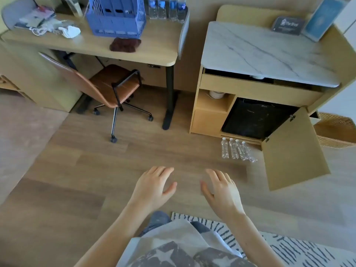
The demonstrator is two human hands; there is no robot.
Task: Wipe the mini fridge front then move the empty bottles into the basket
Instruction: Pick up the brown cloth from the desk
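The black mini fridge point(254, 118) sits low in a wooden cabinet at the right, whose door point(292, 151) swings open toward me. Several empty clear bottles point(237, 150) stand in a row on the floor just in front of the fridge. A woven basket point(337, 130) shows at the far right edge, partly hidden by the cabinet. A dark brown cloth point(125, 44) lies on the desk's front edge. My left hand point(152, 186) and my right hand point(221, 191) hover over the floor, fingers spread, holding nothing.
A wooden desk point(154, 53) at the left carries a blue file rack point(115, 16) and several labelled water bottles point(167, 8). A brown wheeled chair point(107, 87) stands under it. The cabinet has a marble top point(265, 53). A patterned rug point(289, 247) lies at my feet.
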